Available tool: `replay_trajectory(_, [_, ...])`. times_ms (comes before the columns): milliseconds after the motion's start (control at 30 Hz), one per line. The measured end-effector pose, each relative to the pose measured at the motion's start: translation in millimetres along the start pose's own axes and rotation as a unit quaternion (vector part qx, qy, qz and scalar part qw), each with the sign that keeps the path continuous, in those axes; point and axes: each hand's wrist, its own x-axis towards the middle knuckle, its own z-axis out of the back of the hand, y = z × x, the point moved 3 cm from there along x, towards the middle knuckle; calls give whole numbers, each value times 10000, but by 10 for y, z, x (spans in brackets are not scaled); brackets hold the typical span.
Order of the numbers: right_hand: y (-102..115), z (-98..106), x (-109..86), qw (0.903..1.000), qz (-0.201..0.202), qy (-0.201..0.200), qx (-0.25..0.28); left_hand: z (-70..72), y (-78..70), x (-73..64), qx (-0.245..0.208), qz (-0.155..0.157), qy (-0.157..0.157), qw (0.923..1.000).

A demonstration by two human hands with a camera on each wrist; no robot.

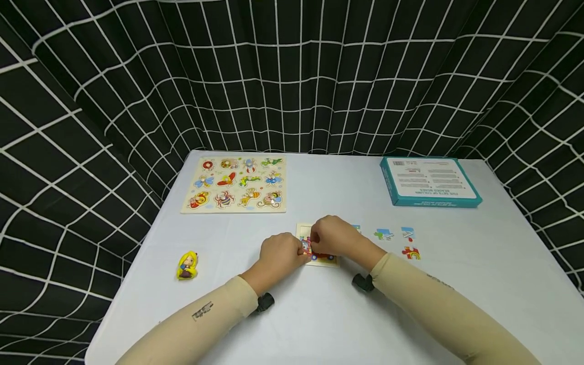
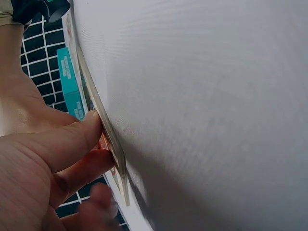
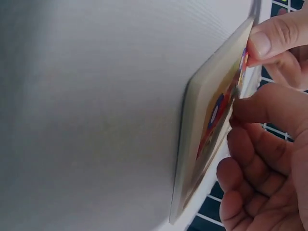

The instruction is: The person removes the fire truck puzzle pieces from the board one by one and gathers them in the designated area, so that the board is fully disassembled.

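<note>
My left hand [image 1: 284, 252] pinches a puzzle piece [image 1: 306, 247] between thumb and forefinger over the left part of the small puzzle board [image 1: 303, 229]. My right hand [image 1: 337, 235] pinches the piece's right side, its other fingers curled. White surface [image 1: 315, 319] spreads between the board and me. Loose pieces [image 1: 385, 234] lie near my right wrist; the teal box [image 1: 433, 181] sits well apart, by the far edge.

We see white grid lines across black curtains [image 1: 310, 119], a teal box [image 1: 432, 190] with a white label, 2 beige sleeves [image 1: 422, 299], a yellow-haired figurine [image 1: 187, 265], and a cream puzzle tray [image 1: 329, 264] showing red and blue.
</note>
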Motion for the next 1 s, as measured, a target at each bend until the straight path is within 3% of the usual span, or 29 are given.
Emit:
replay_trajectory(133, [-49,84,-42,9995,-222,-136,157,4,18,17,131,17,27,9999])
replay_trajectory(267, [-210,194,-226,9973,-542,-154,481,-1,29,14,136,24,32,9999])
replay_trajectory(500, [-612,215,-763,9988,-350,-111,336,0,-11,24,-24,76,171,9998])
replay_trajectory(600, [-729,190,-895,9990,-230,-227,293,-9,-19,44,-143,191,322,9992])
replay_trajectory(767, [-804,146,-940,9987,-16,-225,447,-40,-33,76,-318,293,513,9977])
replay_trajectory(1000, [-783,139,-923,9982,-147,-118,570,-61,-87,85,-408,3,800,9960])
